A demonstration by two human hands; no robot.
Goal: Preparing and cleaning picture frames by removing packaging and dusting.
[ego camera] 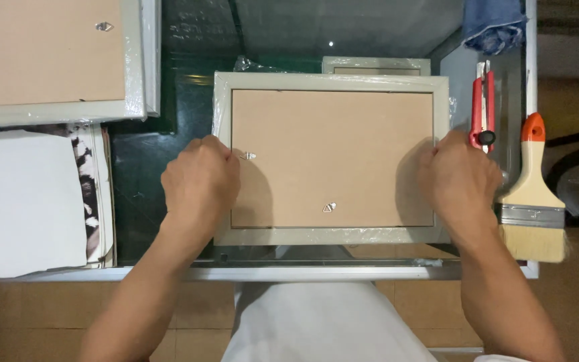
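Sitting on a glass table (169,221), between both hands: a frame (332,82) lying back-side up, brown backing showing, still in plastic wrap. Gripped at both short ends. Left hand (200,179) curled tight over the left edge, right next to a little metal hanger (248,155). Right hand (459,179) closed the same way around the right edge. Up and left of the left hand, another frame (55,110), also face down. Just right of the right hand, a brush (533,194), then a red cutter (482,107) just above the knuckles.
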